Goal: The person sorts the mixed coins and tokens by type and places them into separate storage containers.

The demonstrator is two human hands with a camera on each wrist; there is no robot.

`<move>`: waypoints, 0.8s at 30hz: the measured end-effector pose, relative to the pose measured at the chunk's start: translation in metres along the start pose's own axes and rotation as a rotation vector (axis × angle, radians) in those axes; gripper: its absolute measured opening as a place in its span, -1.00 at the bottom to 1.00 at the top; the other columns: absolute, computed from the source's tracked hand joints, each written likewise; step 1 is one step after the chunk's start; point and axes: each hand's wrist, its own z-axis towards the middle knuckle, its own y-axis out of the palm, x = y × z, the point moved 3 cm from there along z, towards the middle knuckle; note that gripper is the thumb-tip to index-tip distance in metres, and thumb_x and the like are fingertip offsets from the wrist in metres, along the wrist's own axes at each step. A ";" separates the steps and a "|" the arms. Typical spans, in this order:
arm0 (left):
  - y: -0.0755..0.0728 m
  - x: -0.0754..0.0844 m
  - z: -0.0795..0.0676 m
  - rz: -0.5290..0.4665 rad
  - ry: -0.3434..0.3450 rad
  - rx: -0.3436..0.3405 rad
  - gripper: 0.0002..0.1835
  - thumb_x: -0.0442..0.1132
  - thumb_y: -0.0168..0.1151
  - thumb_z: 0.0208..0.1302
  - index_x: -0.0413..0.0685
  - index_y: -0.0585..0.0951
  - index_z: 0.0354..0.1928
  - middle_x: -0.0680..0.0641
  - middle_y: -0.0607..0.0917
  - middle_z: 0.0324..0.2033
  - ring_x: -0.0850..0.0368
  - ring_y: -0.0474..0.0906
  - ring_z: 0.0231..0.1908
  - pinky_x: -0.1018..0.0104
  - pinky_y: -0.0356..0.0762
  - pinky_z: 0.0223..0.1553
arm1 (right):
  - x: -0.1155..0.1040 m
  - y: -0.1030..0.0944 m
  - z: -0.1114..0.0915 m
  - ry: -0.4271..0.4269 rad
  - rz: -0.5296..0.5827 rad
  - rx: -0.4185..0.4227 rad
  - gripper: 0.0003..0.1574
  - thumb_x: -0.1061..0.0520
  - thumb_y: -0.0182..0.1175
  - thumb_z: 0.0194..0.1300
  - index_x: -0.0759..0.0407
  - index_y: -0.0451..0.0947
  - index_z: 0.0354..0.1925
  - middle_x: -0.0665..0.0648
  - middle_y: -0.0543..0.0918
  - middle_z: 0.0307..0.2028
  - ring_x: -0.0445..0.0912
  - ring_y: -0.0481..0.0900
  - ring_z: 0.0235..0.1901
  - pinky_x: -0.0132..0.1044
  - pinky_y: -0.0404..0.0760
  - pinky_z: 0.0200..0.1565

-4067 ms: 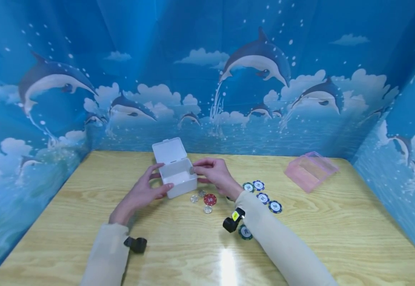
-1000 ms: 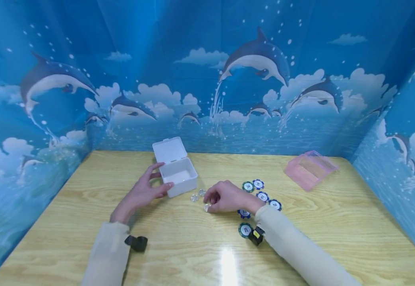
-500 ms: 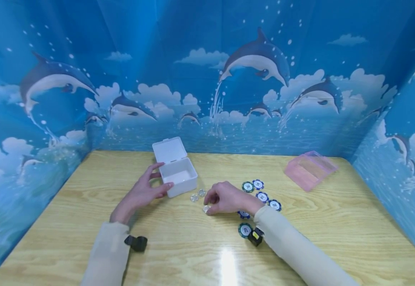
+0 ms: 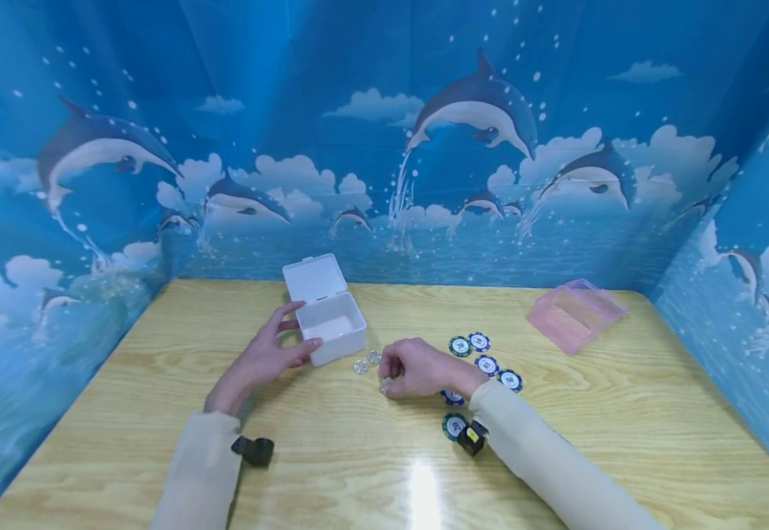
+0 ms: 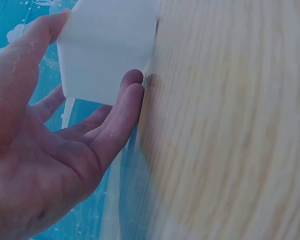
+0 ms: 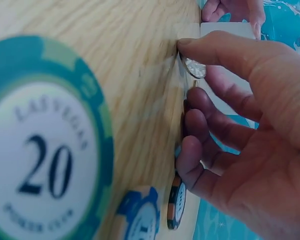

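My left hand (image 4: 261, 361) grips the left end of a white lidded box (image 4: 334, 346), thumb at its front and fingers at its back. The box's lid (image 4: 315, 277) is tipped back. In the left wrist view, the thumb and fingers touch the outside of the white box (image 5: 107, 50). My right hand (image 4: 417, 366) is low over the table and pinches a silver coin (image 4: 386, 384). The right wrist view has this coin (image 6: 195, 68) tilted up against the thumb. Two more silver coins, one (image 4: 360, 366) and another (image 4: 374, 357), lie between the right hand and the box.
Blue and green poker chips lie right of and under the right wrist, among them a green one (image 4: 460, 346) and a blue one (image 4: 510, 380). A pink translucent container (image 4: 576, 316) stands at the back right. A dolphin-print curtain (image 4: 384, 147) surrounds the wooden table (image 4: 331, 456).
My right hand has come from the box down to the front coin and tilted it up. The red chip seen earlier no longer shows. The left hand and box have stayed put.
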 end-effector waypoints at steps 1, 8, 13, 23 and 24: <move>0.000 0.000 0.000 0.000 -0.002 0.001 -0.02 0.06 0.39 0.33 0.22 0.01 0.62 -0.32 0.20 0.52 -0.34 0.48 0.31 0.10 0.72 0.08 | 0.000 0.000 0.000 -0.005 0.005 0.002 -0.78 0.21 0.44 0.12 0.03 0.61 -0.27 -0.06 0.63 -0.35 -0.19 0.55 -0.31 -0.35 0.60 -0.23; 0.000 0.001 -0.001 0.001 -0.008 -0.001 -0.01 0.08 0.39 0.33 0.24 0.00 0.62 -0.31 0.19 0.52 -0.34 0.48 0.32 0.09 0.72 0.10 | 0.002 -0.003 -0.003 -0.065 0.030 0.044 -0.80 0.27 0.38 0.15 0.07 0.65 -0.23 -0.06 0.66 -0.40 -0.23 0.58 -0.38 -0.40 0.63 -0.26; 0.000 0.001 -0.001 -0.006 -0.005 -0.003 -0.01 0.07 0.39 0.32 0.24 0.00 0.62 -0.31 0.19 0.52 -0.34 0.47 0.33 0.09 0.72 0.09 | 0.007 -0.004 -0.004 -0.059 0.095 0.072 -0.82 0.27 0.37 0.18 0.06 0.70 -0.22 -0.07 0.69 -0.40 -0.22 0.62 -0.37 -0.38 0.67 -0.24; 0.000 0.000 0.001 -0.003 -0.004 0.001 -0.01 0.06 0.40 0.32 0.23 0.01 0.62 -0.32 0.21 0.51 -0.33 0.51 0.29 0.10 0.73 0.07 | 0.017 -0.007 -0.003 0.034 0.303 0.147 -0.85 0.13 0.44 0.24 -0.01 0.71 -0.19 -0.02 0.73 -0.34 -0.13 0.67 -0.30 -0.25 0.70 -0.16; 0.000 0.000 0.001 -0.001 -0.003 0.000 -0.01 0.07 0.40 0.32 0.23 0.01 0.62 -0.32 0.21 0.51 -0.33 0.51 0.29 0.10 0.73 0.07 | 0.018 -0.008 -0.003 0.046 0.334 0.159 -0.83 0.14 0.45 0.23 0.00 0.71 -0.18 0.00 0.74 -0.33 -0.12 0.67 -0.30 -0.24 0.69 -0.15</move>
